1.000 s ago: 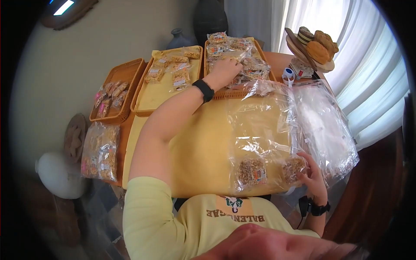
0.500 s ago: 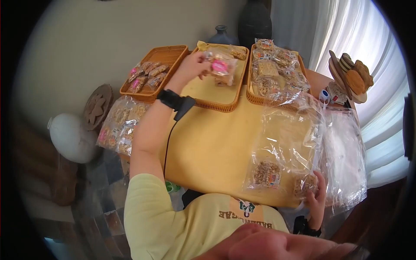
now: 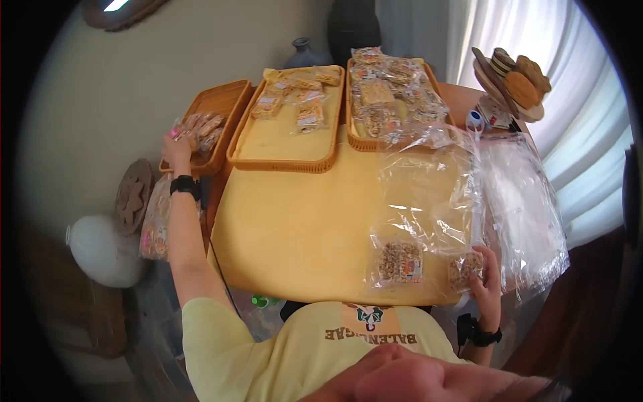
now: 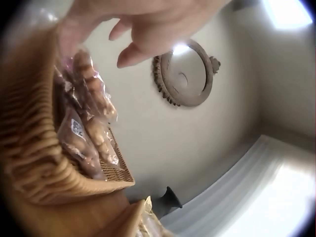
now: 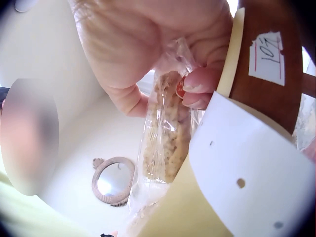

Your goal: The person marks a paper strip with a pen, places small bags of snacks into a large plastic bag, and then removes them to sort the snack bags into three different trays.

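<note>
One right hand (image 3: 489,285) pinching snack (image 5: 167,138), left (image 3: 177,153) relaxed

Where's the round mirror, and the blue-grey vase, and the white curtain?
Round mirror (image 4: 188,74): left wrist view, on its glass.
Blue-grey vase (image 3: 301,59): head view, on its rounded body.
White curtain (image 3: 589,161): head view, on its folds.

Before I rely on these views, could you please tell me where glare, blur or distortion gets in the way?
Head: curved edges, dark corners, washed-out curtains, white glints on the clear bag. Left wrist: blown-out light at lower right, glare on the mirror, soft-looking left hand. Right wrist: a blurred oval at left.
</note>
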The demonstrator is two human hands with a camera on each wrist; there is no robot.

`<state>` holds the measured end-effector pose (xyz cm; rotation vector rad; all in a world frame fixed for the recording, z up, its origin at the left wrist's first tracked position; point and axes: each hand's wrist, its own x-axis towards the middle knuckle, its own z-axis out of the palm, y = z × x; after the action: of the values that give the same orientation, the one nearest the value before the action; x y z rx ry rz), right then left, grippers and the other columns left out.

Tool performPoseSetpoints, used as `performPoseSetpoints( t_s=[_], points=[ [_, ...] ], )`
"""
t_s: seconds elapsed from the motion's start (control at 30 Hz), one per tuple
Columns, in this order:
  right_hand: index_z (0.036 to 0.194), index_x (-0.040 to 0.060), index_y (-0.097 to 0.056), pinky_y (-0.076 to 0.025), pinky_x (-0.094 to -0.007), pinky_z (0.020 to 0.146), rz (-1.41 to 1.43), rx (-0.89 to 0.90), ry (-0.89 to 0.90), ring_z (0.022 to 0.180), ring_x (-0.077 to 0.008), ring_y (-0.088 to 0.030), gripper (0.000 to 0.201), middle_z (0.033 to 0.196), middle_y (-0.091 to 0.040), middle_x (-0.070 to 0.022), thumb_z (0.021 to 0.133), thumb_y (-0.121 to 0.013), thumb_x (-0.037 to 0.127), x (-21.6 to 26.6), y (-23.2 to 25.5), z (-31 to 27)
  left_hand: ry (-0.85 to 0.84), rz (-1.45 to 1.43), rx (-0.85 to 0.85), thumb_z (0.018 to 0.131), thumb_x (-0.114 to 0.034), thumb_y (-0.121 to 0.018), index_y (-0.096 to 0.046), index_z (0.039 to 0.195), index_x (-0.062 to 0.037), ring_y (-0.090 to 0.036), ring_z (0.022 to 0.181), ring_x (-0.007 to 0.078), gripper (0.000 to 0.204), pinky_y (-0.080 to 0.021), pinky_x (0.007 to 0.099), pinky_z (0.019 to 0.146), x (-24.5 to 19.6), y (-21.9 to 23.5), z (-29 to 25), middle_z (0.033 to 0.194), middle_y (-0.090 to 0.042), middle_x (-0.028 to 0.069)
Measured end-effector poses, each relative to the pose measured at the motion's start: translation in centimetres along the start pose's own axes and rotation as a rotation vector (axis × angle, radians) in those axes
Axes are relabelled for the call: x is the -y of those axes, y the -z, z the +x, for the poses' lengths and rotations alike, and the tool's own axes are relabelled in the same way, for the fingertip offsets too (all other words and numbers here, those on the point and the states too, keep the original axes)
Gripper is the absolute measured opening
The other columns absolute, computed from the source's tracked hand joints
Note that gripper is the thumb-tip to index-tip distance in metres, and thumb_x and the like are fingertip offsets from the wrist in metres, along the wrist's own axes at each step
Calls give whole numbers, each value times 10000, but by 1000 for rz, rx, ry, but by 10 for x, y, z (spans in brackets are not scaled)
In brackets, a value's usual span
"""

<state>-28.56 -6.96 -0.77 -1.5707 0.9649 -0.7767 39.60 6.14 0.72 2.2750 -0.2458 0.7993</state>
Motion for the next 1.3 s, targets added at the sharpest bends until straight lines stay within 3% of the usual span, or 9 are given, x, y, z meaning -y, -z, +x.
performPoseSetpoints(
  t_s=[0.07,0.17,0.27,0.43,0.67,0.87,0.93,1.1,1.3],
  points=[
    [1118,15,-423,-358,-204,763,16,52,-21,875,-85,-451,416,964,-475,-28,715,-509,75,6,-2,1,-421,78,160,749,-219,-593,-517,1010,-53,-539,890,348,318,-439,380,761,-71,31,-28,955,-570,180],
    [1086,18,-435,-361,-202,752,32,54,37,858,-82,-451,404,930,-473,-20,688,-494,50,-3,-1,3,-544,-332,731,787,-154,-525,-534,1006,-59,-559,852,276,239,-451,328,722,-175,42,-95,925,-583,124],
    [1072,25,-443,-363,-199,744,-17,74,76,851,-80,-451,405,919,-472,-15,669,-486,35,1,1,3,-1243,-407,885,764,-146,-573,-500,1094,-57,-482,1018,253,349,-396,333,847,-246,44,-173,1064,-523,125],
    [1062,39,-453,-362,-185,691,-18,96,41,787,-64,-438,429,879,-462,-5,634,-472,17,7,1,1,-1449,-647,1034,715,-160,-617,-507,1093,-84,-474,981,277,401,-395,358,823,-307,18,-238,1019,-514,106],
    [1056,41,-466,-335,-174,590,-52,149,-19,676,-45,-386,436,826,-441,12,621,-495,59,-4,9,2,-1519,-466,902,714,-194,-613,-553,909,-122,-537,811,270,216,-430,327,675,-331,13,-267,791,-548,68],
    [1093,18,-435,-359,-190,710,55,176,11,812,-70,-440,427,923,-467,-11,684,-529,100,-5,8,3,-1155,-688,849,744,-201,-608,-545,872,-92,-553,624,234,180,-422,309,566,-307,36,-218,666,-560,68],
    [1126,11,-406,-357,-200,768,61,219,13,887,-81,-454,440,977,-472,-22,736,-559,149,-3,3,5,-734,-740,948,723,-205,-628,-562,886,-88,-546,631,176,211,-428,290,576,-285,41,-187,677,-553,73],
    [1197,-12,-388,-344,-246,865,58,18,58,995,-145,-462,480,1074,-486,-82,732,-502,22,-1,-6,5,-2,-1070,887,764,-186,-617,-550,903,-27,-539,534,116,222,-439,218,432,-184,-6,-93,735,-572,24],
    [1213,-24,-379,-320,-251,891,86,-41,77,1021,-148,-444,483,1105,-473,-80,756,-525,31,-6,-7,6,378,-1219,599,787,-135,-585,-509,959,-4,-579,706,181,229,-482,270,496,-56,-41,-8,856,-567,90]
  ],
)
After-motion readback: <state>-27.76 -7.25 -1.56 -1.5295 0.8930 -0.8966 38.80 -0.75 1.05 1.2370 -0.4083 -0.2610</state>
